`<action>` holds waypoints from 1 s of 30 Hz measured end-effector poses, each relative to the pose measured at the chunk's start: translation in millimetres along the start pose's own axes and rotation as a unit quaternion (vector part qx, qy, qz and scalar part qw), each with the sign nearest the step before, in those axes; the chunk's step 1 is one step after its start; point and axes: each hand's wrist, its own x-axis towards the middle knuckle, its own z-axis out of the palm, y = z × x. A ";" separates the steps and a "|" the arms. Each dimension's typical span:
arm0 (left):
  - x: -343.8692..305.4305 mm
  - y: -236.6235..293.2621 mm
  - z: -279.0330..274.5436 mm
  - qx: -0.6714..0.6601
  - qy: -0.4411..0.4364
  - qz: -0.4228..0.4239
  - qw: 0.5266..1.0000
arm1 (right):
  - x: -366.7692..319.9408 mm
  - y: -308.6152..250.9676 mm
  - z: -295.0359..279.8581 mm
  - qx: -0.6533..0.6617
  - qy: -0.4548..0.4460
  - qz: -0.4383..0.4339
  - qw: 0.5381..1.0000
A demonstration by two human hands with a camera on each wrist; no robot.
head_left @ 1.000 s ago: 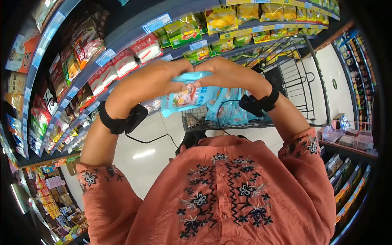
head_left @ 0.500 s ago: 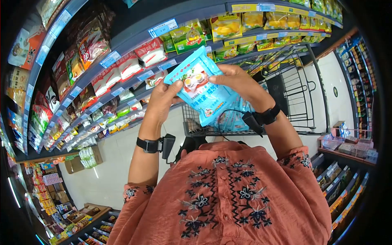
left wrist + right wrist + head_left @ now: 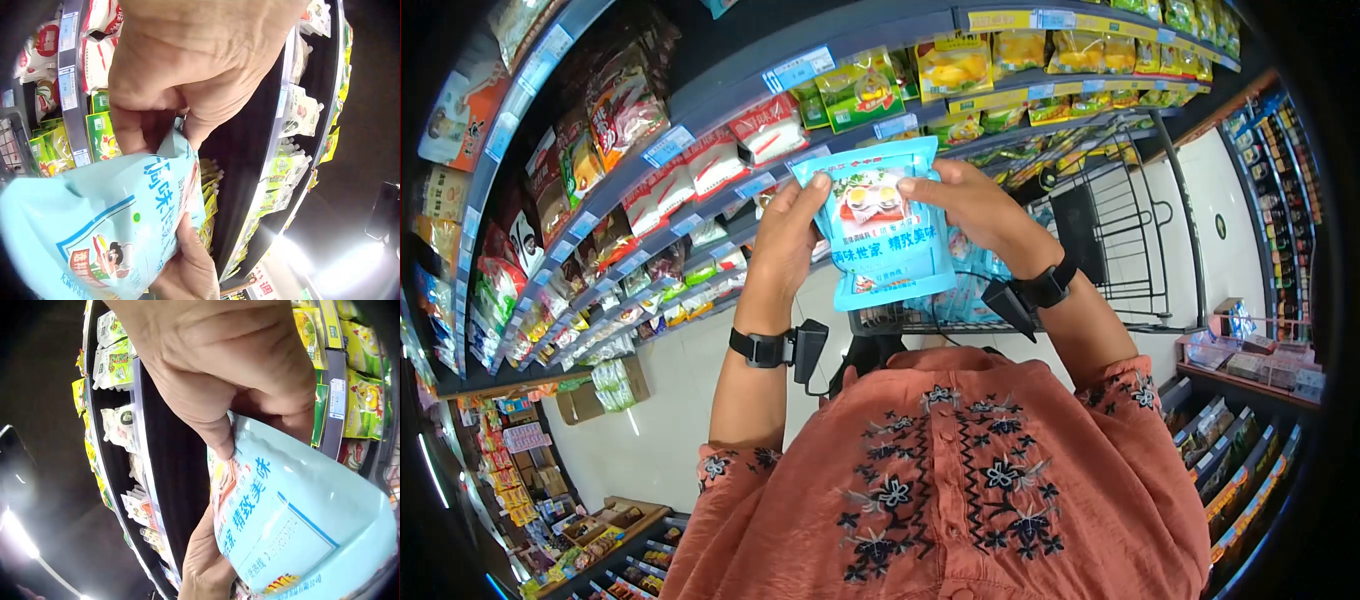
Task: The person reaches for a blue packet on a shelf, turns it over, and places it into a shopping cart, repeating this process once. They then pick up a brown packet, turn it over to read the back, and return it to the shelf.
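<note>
Both hands hold up a light-blue seasoning packet [image 3: 888, 250], its printed front with an egg dish facing the head camera. At the packet's upper left, the left hand [image 3: 788, 228] pinches the edge, thumb on the front and fingers behind. The right hand [image 3: 972, 205] grips the upper right side the same way, thumb pressed on the picture. In the left wrist view the packet [image 3: 119, 219] bulges below the left hand [image 3: 200, 69]. The right wrist view shows the right hand [image 3: 231, 369] pinching the packet [image 3: 294, 506] near its top.
Beneath and behind the packet stands a wire shopping cart [image 3: 1115, 215] with several similar blue packets [image 3: 975, 290] in it. Shelves of bagged seasonings [image 3: 865, 92] curve across the front and left. A clear-walled display bin [image 3: 1250, 350] is at the right.
The packet has come out from under the hands, been turned to face the head camera, and straightened from a tilt to nearly upright. The left arm has moved inward, with both thumbs on its front.
</note>
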 end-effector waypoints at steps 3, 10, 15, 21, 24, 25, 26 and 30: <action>0.2 -6.8 -7.1 0.023 0.035 -0.002 0.999 | 8.9 1.8 -12.3 -0.002 0.009 0.016 1.000; -1.6 31.1 7.5 0.087 -0.112 -0.029 0.989 | 23.1 -50.7 -7.7 0.069 -0.009 -0.080 0.994; 35.8 81.8 14.7 0.061 -0.084 0.048 0.993 | 62.6 -96.0 -16.1 0.076 -0.052 -0.151 0.984; 115.0 147.3 7.9 0.099 -0.064 0.135 0.984 | 98.8 -158.2 -31.1 -0.022 -0.075 -0.150 0.986; 167.2 166.8 -5.2 0.159 -0.069 0.144 0.974 | 141.4 -180.8 -52.8 -0.174 -0.026 -0.151 0.973; 179.5 173.7 -5.3 0.185 -0.053 0.135 0.972 | 153.6 -190.0 -59.3 -0.219 -0.002 -0.152 0.964; 191.4 179.5 -5.6 0.212 -0.037 0.125 0.969 | 172.4 -195.5 -69.1 -0.228 0.018 -0.140 0.963; 244.5 202.4 -12.4 0.329 0.007 0.122 0.936 | 222.6 -222.6 -85.3 -0.373 0.116 -0.158 0.907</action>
